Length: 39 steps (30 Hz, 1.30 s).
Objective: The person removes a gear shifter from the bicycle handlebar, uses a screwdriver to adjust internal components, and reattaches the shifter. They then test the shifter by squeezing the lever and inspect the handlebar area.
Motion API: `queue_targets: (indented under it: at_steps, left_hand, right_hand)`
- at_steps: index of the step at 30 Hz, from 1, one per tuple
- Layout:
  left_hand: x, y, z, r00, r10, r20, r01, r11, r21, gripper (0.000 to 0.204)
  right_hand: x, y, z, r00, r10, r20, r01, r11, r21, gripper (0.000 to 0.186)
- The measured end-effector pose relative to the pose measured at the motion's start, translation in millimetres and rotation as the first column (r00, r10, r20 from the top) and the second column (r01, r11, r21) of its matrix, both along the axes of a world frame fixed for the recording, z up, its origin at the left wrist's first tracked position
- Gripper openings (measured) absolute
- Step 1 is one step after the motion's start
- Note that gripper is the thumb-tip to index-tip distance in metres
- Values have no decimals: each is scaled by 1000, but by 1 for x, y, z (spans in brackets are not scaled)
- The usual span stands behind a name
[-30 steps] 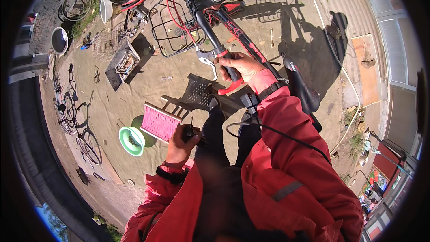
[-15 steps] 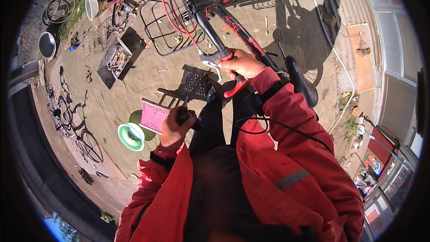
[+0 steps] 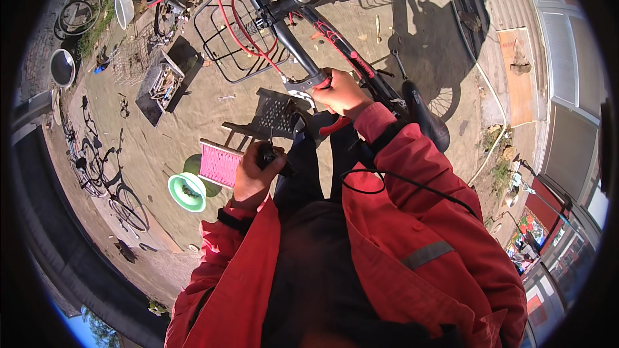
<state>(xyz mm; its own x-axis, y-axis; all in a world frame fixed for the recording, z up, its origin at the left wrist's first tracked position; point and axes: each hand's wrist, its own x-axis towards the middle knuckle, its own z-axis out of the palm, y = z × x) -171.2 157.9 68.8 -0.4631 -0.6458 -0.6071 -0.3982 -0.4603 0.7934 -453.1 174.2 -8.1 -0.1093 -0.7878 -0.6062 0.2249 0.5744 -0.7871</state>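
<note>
My right hand is closed round the handlebar grip of a black and red bicycle, just beside the silver brake lever. A red bar end sticks out below that hand. The handlebar slants from upper left down to the hand, with red cables looping in front of a black wire basket. Lower and to the left, my left hand is wrapped round a black-handled tool. Its thin shaft points up; the tip's kind is too small to tell.
Beside my left hand stands a small stool with pink webbing, next to a pale green basin. A box of tools lies farther left. The black saddle is right of my right forearm. More bicycles stand at the far left.
The handlebar has shifted slightly left, so its far end now shows more. My right hand moved a little left with the grip. The left hand still holds the tool.
</note>
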Motion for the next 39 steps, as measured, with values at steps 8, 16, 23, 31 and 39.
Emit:
queue_targets:
  at_steps: [8,16,23,31,39]
  left_hand:
    - [-2,-3,2,1000,-16,2,16,1000,-5,40]
    - [2,-4,-2,999,-38,31,39,999,-32,40]
    - [-16,-6,-16,976,-188,113,179,980,84,44]
    - [-64,21,-69,925,364,-112,-237,781,578,26]
    - [-87,38,-86,779,602,-173,-335,634,697,16]
  right_hand:
    - [5,0,-5,980,-18,-201,10,999,-37,17]
    - [-16,3,-11,985,148,93,-139,985,-101,23]
    - [-23,29,-4,966,99,237,-123,988,89,29]
    - [-24,11,-10,924,169,344,-166,985,-38,15]
    - [-14,10,-8,962,161,221,-141,985,-101,8]
